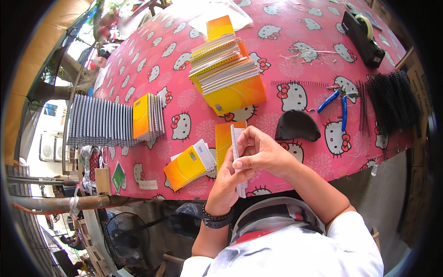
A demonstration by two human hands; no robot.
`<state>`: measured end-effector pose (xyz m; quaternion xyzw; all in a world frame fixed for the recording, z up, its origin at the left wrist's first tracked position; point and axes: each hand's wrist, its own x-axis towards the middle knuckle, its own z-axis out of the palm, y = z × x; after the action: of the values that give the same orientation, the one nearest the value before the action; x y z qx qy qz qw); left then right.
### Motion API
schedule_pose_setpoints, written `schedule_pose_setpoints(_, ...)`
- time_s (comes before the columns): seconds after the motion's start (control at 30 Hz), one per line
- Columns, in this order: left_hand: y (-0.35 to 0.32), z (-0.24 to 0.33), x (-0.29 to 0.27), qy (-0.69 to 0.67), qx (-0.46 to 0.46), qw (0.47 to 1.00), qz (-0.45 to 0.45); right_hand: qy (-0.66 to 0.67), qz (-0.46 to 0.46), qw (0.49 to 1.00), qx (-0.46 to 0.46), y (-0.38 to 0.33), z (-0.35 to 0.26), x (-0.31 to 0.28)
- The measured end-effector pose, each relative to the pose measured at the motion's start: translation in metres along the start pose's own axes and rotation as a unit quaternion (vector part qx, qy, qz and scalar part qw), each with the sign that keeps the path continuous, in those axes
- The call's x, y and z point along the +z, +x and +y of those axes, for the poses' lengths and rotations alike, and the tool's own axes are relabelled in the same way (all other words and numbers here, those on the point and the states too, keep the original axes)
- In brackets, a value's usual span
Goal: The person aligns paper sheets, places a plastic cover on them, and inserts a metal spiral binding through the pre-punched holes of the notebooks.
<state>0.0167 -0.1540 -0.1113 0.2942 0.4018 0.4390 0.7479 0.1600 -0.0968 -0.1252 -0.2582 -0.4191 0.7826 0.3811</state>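
Head view: both hands meet at the table's near edge over a small orange-covered notebook with a punched white page block [229, 144]. The left hand [229, 177] comes up from below, a black beaded bracelet and black watch [217, 218] on its wrist, fingers curled around the block's lower part. The right hand [262, 152] comes in from the right, thumb and fingertips pinched on the block's punched edge near the top. The notebook stands roughly upright, its orange cover resting on the pink cat-print tablecloth [295, 64].

Just left of the hands lies a loose orange notebook with white pages [190, 164], tilted. Further left, a row of bound notebooks with dark spines [102, 121] stands on edge, ending in an orange cover. At the table's centre sits a messy stack of orange-covered unbound notebooks [227, 73].

Right of the hands lies a black half-round pad [296, 126], then blue-handled pliers [338, 102], then a pile of black spiral binding coils [393, 100]. A single black coil [295, 83] lies above the pad. A black tape dispenser [362, 31] sits far right at the back.
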Motion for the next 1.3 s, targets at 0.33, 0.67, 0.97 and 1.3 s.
schedule_pose_setpoints(0.33, 0.001, -0.002, -0.001, -0.035, -0.023, 0.999, 0.000, 0.031, 0.001, 0.999, 0.027, 0.000, 0.003, -0.004)
schedule_pose_setpoints(0.67, 0.001, 0.000, 0.000, -0.042, -0.024, 0.999, 0.002, 0.050, 0.008, 0.997, 0.056, 0.001, 0.002, -0.003)
schedule_pose_setpoints(0.97, 0.002, 0.001, 0.001, -0.051, -0.025, 0.998, -0.002, 0.037, 0.025, 0.997, 0.056, -0.001, -0.002, -0.001)
schedule_pose_setpoints(1.3, 0.002, -0.001, 0.000, -0.060, -0.029, 0.998, 0.004, 0.050, 0.032, 0.997, 0.049, -0.001, -0.001, -0.001)
